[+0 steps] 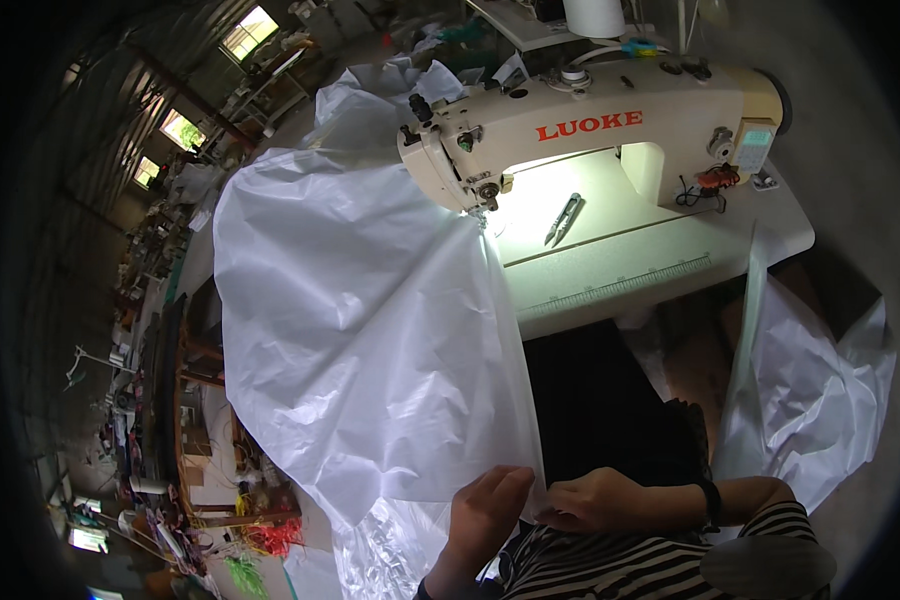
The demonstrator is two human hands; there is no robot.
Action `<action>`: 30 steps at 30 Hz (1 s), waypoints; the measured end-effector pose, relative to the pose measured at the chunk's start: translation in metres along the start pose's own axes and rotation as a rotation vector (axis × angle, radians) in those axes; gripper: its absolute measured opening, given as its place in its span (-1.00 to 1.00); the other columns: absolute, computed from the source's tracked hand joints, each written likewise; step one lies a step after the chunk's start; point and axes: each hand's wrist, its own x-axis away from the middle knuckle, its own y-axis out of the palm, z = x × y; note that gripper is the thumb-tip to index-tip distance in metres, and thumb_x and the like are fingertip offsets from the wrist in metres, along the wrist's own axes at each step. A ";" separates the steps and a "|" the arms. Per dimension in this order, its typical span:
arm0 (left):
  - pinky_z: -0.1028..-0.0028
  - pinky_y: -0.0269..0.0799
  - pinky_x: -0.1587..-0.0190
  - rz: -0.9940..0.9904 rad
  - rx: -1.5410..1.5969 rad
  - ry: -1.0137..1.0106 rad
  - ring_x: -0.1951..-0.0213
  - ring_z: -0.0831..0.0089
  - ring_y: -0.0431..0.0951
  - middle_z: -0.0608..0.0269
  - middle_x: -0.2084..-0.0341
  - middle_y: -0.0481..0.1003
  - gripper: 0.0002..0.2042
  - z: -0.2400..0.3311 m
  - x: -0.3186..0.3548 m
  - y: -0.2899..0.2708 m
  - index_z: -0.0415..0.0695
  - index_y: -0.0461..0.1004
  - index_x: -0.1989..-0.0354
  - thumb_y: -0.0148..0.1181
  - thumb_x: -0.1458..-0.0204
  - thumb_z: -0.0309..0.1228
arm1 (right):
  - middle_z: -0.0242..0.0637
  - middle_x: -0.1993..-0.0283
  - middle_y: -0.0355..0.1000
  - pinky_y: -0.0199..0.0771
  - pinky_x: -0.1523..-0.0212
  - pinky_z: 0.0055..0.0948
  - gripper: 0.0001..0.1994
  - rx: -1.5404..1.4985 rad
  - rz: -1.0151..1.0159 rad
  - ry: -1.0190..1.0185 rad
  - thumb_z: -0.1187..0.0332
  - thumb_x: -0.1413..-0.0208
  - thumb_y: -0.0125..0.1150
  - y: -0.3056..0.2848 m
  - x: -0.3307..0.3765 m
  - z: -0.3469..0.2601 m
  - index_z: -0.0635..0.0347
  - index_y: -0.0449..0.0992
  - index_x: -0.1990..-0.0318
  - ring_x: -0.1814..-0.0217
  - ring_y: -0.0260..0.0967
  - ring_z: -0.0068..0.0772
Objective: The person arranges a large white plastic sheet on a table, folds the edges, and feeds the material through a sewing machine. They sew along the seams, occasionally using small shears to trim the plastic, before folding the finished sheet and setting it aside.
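Observation:
A large white sheet of thin fabric (355, 310) drapes from the needle area of a cream sewing machine (590, 125) down to my lap. My left hand (485, 515) lies flat with fingers together on the sheet's lower edge. My right hand (595, 500) pinches that same edge just to the right, wrist bent across my body; it wears a dark band. Both hands sit close together near the bottom of the view, above my striped sleeve.
Thread snips (564, 219) lie on the lit white machine table (650, 275). More white fabric (810, 390) hangs at the right. A white thread cone (594, 15) stands behind the machine. A cluttered workshop with benches (205, 440) fills the left.

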 end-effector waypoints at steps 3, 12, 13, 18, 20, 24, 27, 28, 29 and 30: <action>0.32 0.55 0.35 -0.025 0.023 -0.020 0.37 0.16 0.62 0.18 0.38 0.56 -0.83 0.002 -0.002 0.003 -0.13 0.50 0.24 0.18 0.02 -0.60 | -0.34 0.50 0.42 0.50 0.62 -0.47 -0.81 0.192 -0.040 -0.037 0.27 -0.15 0.23 0.002 0.000 -0.004 0.20 0.44 0.34 0.60 0.46 -0.39; 0.44 0.54 0.26 -0.087 0.581 -0.405 0.35 0.47 0.60 0.13 0.39 0.58 -0.86 -0.016 0.010 0.014 -0.29 0.49 0.17 0.18 -0.10 -0.56 | -0.31 0.49 0.46 0.52 0.54 -0.48 -0.78 0.479 -0.199 -0.173 0.24 -0.19 0.18 0.004 -0.008 0.007 0.24 0.50 0.29 0.55 0.50 -0.42; 0.41 0.52 0.33 0.009 0.434 -0.306 0.43 0.40 0.60 0.16 0.48 0.54 -0.93 -0.026 0.016 0.017 -0.25 0.46 0.31 0.19 -0.03 -0.60 | -0.26 0.39 0.49 0.55 0.41 -0.46 -0.72 0.084 -0.105 0.009 0.18 -0.24 0.12 -0.011 -0.016 0.019 0.26 0.50 0.19 0.42 0.54 -0.40; 0.28 0.36 0.54 -0.002 0.116 0.173 0.59 0.12 0.43 0.14 0.65 0.33 -0.87 -0.012 -0.025 0.019 -0.14 0.30 0.51 0.14 0.04 -0.59 | -0.06 -0.20 0.33 0.52 0.03 -0.42 -0.37 -1.221 0.078 0.698 -0.10 -0.37 -0.18 0.000 -0.073 0.092 0.30 0.21 -0.31 -0.20 0.36 -0.28; 0.25 0.34 0.56 -0.091 0.111 0.194 0.61 0.14 0.41 0.15 0.65 0.29 -0.87 -0.010 -0.033 0.018 -0.13 0.29 0.51 0.11 0.02 -0.58 | -0.06 -0.02 0.46 0.55 0.11 -0.26 -0.29 -0.550 0.335 0.362 -0.08 -0.33 -0.08 0.003 -0.094 0.124 0.45 0.13 -0.31 -0.01 0.48 -0.19; 0.18 0.40 0.48 -0.170 0.043 0.219 0.51 0.08 0.49 0.12 0.54 0.37 -0.92 -0.021 -0.030 0.021 -0.12 0.33 0.39 0.10 0.02 -0.53 | -0.20 0.44 0.53 0.55 0.34 -0.24 -0.41 0.395 0.289 0.527 0.25 -0.20 0.13 -0.042 -0.148 0.120 0.52 0.22 -0.25 0.41 0.54 -0.06; 0.18 0.41 0.49 -0.180 0.070 0.197 0.51 0.07 0.50 0.12 0.57 0.37 -0.92 -0.022 -0.032 0.015 -0.11 0.32 0.40 0.09 0.02 -0.54 | -0.27 0.52 0.52 0.46 0.54 -0.29 -0.43 0.907 -0.037 0.592 0.46 -0.04 0.12 -0.034 -0.159 0.118 0.41 0.25 -0.27 0.51 0.54 -0.28; 0.17 0.42 0.49 -0.176 0.090 0.196 0.51 0.06 0.50 0.11 0.57 0.37 -0.92 -0.025 -0.032 0.013 -0.11 0.32 0.41 0.09 0.02 -0.54 | -0.27 0.52 0.52 0.46 0.54 -0.29 -0.43 0.910 -0.035 0.591 0.46 -0.04 0.12 -0.031 -0.161 0.120 0.41 0.25 -0.27 0.51 0.54 -0.28; 0.17 0.42 0.49 -0.173 0.112 0.193 0.51 0.05 0.50 0.11 0.58 0.37 -0.92 -0.026 -0.031 0.010 -0.11 0.31 0.41 0.09 0.01 -0.54 | -0.29 0.53 0.52 0.45 0.56 -0.33 -0.43 0.947 -0.065 0.579 0.46 -0.03 0.13 -0.027 -0.162 0.122 0.41 0.27 -0.26 0.52 0.54 -0.31; 0.17 0.42 0.49 -0.171 0.114 0.192 0.51 0.05 0.50 0.11 0.58 0.37 -0.92 -0.026 -0.033 0.008 -0.11 0.31 0.41 0.09 0.01 -0.54 | -0.32 0.54 0.52 0.44 0.58 -0.37 -0.43 0.983 -0.097 0.566 0.46 -0.02 0.14 -0.025 -0.163 0.123 0.41 0.28 -0.25 0.52 0.53 -0.33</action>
